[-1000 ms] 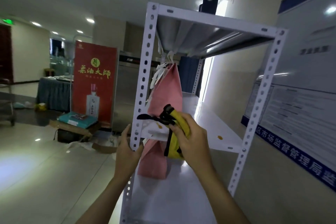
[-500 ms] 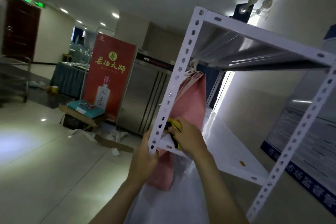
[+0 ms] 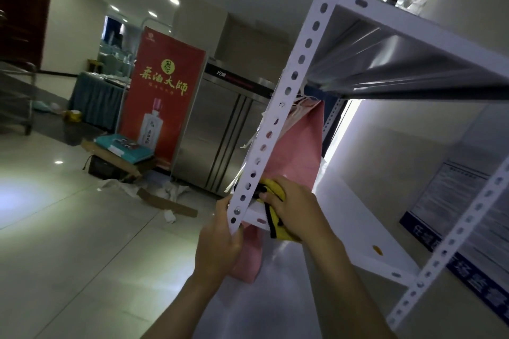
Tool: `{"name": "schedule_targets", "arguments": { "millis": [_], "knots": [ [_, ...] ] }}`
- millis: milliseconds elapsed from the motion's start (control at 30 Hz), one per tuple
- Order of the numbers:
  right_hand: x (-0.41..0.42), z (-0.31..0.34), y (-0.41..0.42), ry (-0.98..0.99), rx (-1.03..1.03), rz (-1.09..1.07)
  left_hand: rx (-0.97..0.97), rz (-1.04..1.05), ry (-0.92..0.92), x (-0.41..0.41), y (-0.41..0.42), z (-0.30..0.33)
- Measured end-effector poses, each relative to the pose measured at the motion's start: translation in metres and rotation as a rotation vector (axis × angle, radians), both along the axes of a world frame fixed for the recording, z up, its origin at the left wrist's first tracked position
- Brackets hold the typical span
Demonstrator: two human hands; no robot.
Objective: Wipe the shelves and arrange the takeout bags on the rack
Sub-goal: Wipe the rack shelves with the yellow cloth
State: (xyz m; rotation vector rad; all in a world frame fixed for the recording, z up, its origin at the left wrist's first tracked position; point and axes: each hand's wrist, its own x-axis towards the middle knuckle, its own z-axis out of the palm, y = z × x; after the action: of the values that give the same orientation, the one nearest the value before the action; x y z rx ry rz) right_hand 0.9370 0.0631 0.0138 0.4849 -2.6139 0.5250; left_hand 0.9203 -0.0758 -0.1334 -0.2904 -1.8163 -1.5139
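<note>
a person is standing at a white rack (image 3: 278,121). the left hand (image 3: 220,242) is wrapping around its front post. the right hand (image 3: 296,208) is gripping a yellow cloth (image 3: 278,221), pressing it on the shelf (image 3: 358,228) edge. a pink bag (image 3: 300,151) is hanging just behind.

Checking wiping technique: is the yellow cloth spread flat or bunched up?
Bunched: the yellow cloth is crumpled under the right hand at the shelf corner.
</note>
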Motion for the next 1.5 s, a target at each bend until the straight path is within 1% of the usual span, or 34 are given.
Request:
{"name": "schedule_targets", "arguments": {
  "millis": [100, 200, 333, 467, 533, 633, 800, 1033, 1200, 1367, 1500],
  "knots": [
    [-0.019, 0.002, -0.005, -0.038, 0.018, -0.041, 0.002, 0.005, -0.007, 0.001, 0.001, 0.002],
    [-0.022, 0.0, -0.007, -0.06, 0.021, -0.057, 0.02, 0.01, -0.038, 0.001, 0.002, 0.002],
    [0.0, -0.005, -0.003, -0.002, 0.03, -0.037, 0.011, 0.011, -0.015, 0.002, 0.0, 0.002],
    [0.029, -0.018, 0.003, 0.129, 0.047, -0.059, 0.016, 0.004, 0.001, 0.004, -0.001, 0.003],
    [0.034, -0.023, 0.004, 0.155, 0.022, -0.081, 0.021, -0.005, 0.005, 0.004, -0.001, 0.003],
    [0.019, -0.014, -0.003, 0.107, -0.013, -0.098, 0.02, -0.014, 0.016, 0.003, -0.001, 0.002],
    [-0.009, -0.002, -0.016, 0.013, 0.012, -0.094, -0.012, 0.007, 0.01, 0.001, 0.0, 0.0],
    [0.02, -0.013, -0.007, 0.115, 0.027, -0.064, -0.018, -0.002, 0.009, -0.003, -0.001, -0.005],
    [0.063, -0.02, 0.029, 0.189, 0.105, -0.039, -0.015, 0.003, -0.019, -0.006, 0.0, -0.007],
    [0.082, -0.004, 0.083, 0.259, -0.028, -0.078, 0.049, -0.033, -0.077, -0.001, 0.001, -0.003],
    [0.068, 0.028, 0.127, 0.262, -0.111, -0.194, 0.085, -0.069, -0.099, 0.002, 0.001, -0.002]
  ]
}}
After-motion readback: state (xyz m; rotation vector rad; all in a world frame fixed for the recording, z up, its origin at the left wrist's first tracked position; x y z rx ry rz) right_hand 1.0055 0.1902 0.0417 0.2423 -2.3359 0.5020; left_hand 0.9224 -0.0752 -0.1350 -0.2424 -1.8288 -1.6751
